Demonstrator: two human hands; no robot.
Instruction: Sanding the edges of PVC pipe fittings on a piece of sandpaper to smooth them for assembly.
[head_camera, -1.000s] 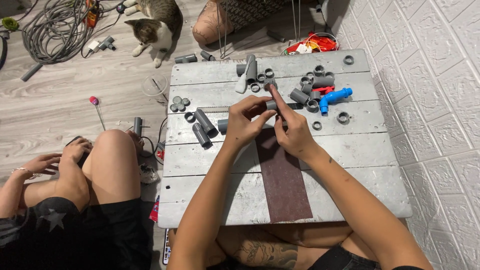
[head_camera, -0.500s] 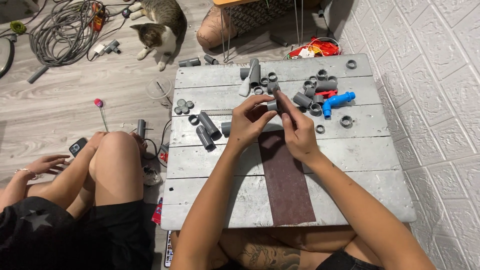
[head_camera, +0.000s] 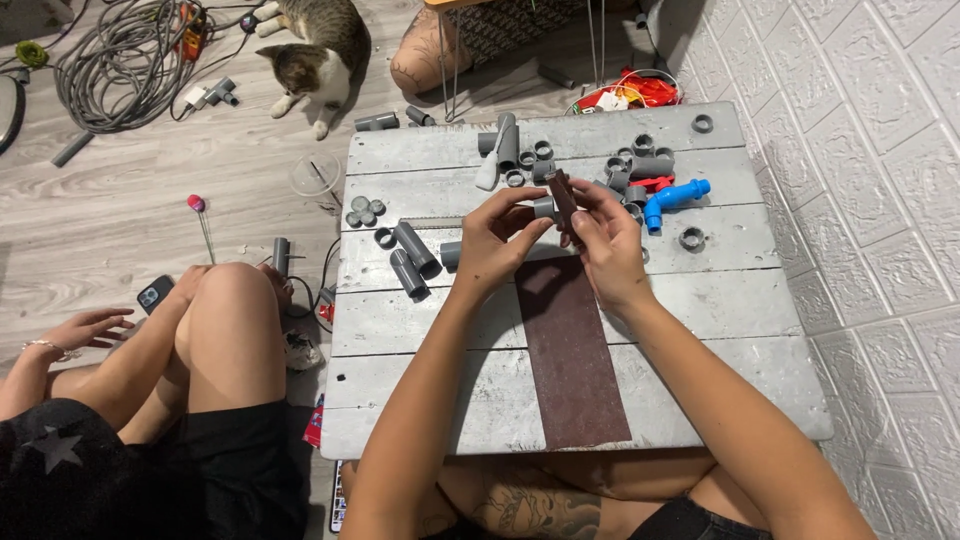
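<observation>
Since the earlier frame the right hand (head_camera: 607, 235) has been raised, its small sandpaper piece (head_camera: 563, 197) now upright. Above the sandpaper sheet (head_camera: 572, 350) on the worktop (head_camera: 700, 330), the short grey pipe (head_camera: 543, 209) is pinched by the left hand (head_camera: 497, 238), axis pointing right towards the piece.

A red and white crinkled plastic package (head_camera: 628, 92) lies on the floor just past the far edge of the surface, near its far right corner. A phone (head_camera: 153, 295) lies on the floor left of the surface, beside the seated person's knee, back up, so its screen is hidden. A small red packet (head_camera: 311, 420) peeks out on the floor under the surface's near left corner.
</observation>
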